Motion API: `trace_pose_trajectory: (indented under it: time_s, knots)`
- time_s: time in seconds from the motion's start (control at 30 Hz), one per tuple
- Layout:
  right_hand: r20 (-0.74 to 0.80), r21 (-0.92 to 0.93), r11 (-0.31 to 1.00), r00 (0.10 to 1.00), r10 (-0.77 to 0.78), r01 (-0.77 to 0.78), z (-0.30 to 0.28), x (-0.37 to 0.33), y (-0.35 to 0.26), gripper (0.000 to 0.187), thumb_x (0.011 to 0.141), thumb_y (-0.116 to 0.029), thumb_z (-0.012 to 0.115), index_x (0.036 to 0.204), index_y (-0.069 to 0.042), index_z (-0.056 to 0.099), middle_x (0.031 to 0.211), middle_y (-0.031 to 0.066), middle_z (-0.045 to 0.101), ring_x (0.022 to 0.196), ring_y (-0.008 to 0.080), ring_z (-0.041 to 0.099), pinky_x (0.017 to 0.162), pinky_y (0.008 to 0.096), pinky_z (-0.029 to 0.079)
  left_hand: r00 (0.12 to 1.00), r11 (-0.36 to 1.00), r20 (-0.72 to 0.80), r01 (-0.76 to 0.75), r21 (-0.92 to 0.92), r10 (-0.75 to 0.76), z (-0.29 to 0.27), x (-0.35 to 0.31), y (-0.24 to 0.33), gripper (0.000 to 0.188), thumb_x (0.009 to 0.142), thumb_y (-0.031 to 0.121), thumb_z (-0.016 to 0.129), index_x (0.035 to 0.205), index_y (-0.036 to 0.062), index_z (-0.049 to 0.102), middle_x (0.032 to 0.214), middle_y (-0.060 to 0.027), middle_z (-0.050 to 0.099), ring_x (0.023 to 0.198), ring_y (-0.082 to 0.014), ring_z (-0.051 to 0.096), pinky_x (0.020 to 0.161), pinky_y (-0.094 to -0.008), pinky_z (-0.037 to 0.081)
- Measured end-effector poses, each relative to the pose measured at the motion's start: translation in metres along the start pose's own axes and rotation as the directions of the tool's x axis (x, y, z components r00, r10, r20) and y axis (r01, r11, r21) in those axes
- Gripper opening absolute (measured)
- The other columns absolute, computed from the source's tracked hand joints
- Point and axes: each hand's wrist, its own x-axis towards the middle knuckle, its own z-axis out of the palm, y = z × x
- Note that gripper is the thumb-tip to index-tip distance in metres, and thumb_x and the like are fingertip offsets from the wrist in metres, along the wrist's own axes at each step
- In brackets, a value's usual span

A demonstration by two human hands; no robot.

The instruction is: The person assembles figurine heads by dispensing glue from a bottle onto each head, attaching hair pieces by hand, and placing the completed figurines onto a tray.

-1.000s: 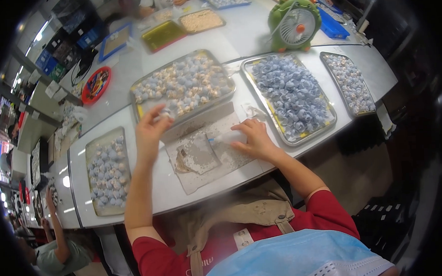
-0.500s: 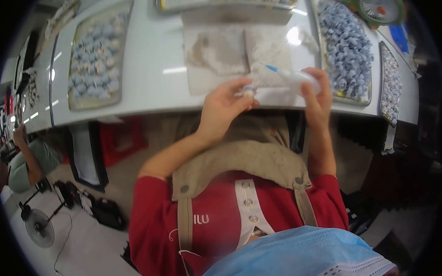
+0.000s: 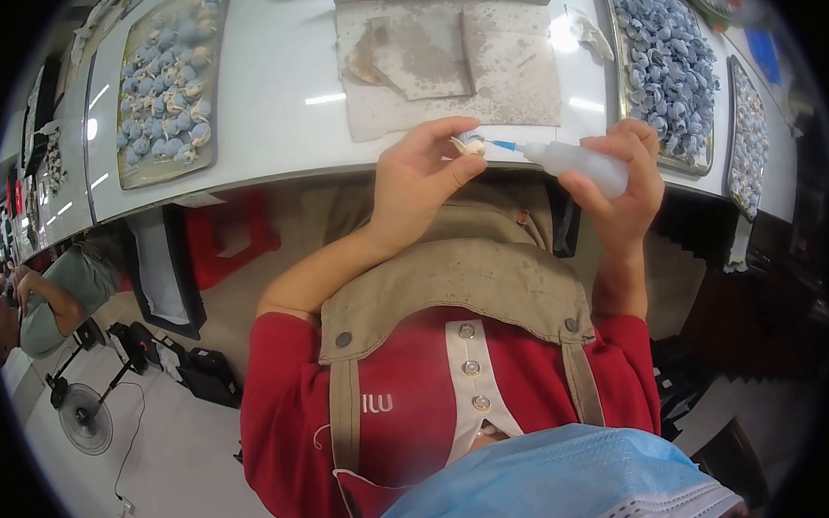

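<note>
Between the thumb and fingers of my left hand (image 3: pixel 421 178) is a small cream and blue-grey figurine piece (image 3: pixel 470 146), partly covered by the fingertips. My right hand (image 3: pixel 623 179) is wrapped round a translucent white squeeze bottle (image 3: pixel 583 165), tilted sideways. Its thin blue nozzle (image 3: pixel 505 145) points left and its tip touches or nearly touches the piece; I cannot tell which. Both hands are over the front edge of the white table (image 3: pixel 280 72). Just beyond them lies a stained sheet of cardboard (image 3: pixel 518 77).
At the left is a tray (image 3: pixel 211 143) of small blue-grey and cream pieces. A tray (image 3: pixel 702 165) heaped with blue-grey pieces stands at the right, with a narrower tray (image 3: pixel 749 213) beyond it. A red stool (image 3: pixel 236 247) is under the table. Another person (image 3: pixel 64 294) sits far left.
My right hand has turned the bottle and brought its nozzle down to the piece in my left hand. The view has shifted, so the far tray has left the picture.
</note>
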Motion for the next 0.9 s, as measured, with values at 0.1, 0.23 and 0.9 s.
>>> trace_pose_trajectory:
  time_s: [0.1, 0.23, 0.9]
  knots:
    - [-0.024, -0.014, 1.000, 0.999, -0.022, 0.021, 0.000, 0.006, -0.007, 0.037, 0.051, -0.017, 0.083, 0.079, -0.006, 0.062, 0.075, 0.0052, 0.055, 0.081, 0.0232, 0.048, 0.072, 0.0315, 0.038, 1.000, 1.000, 0.004, 0.008, 0.006, -0.008, 0.001, 0.001, 0.003, 0.037, 0.081, 0.001, 0.063, 0.117, 0.0016, 0.052, 0.091, -0.0029, 0.058, 0.078, -0.0071, 0.052, 0.070, -0.0198, 0.044]
    - [-0.021, -0.031, 0.999, 0.999, -0.043, 0.042, 0.004, 0.013, -0.008, 0.036, 0.050, -0.017, 0.083, 0.078, -0.007, 0.063, 0.071, 0.0042, 0.055, 0.078, 0.0228, 0.049, 0.071, 0.0315, 0.037, 1.000, 1.000, -0.006, 0.021, -0.011, -0.021, -0.001, 0.005, 0.005, 0.037, 0.081, 0.001, 0.063, 0.116, 0.0016, 0.052, 0.091, -0.0027, 0.058, 0.079, -0.0067, 0.052, 0.070, -0.0195, 0.043]
    - [-0.023, -0.050, 0.998, 0.999, -0.047, 0.046, 0.003, 0.010, -0.003, 0.035, 0.051, -0.015, 0.083, 0.078, -0.006, 0.063, 0.073, 0.0046, 0.055, 0.078, 0.0229, 0.048, 0.071, 0.0315, 0.037, 1.000, 0.995, -0.021, -0.008, -0.095, 0.006, -0.001, 0.006, -0.002, 0.033, 0.082, 0.003, 0.062, 0.113, -0.0005, 0.049, 0.096, -0.0089, 0.061, 0.080, -0.0117, 0.058, 0.072, -0.0227, 0.047]
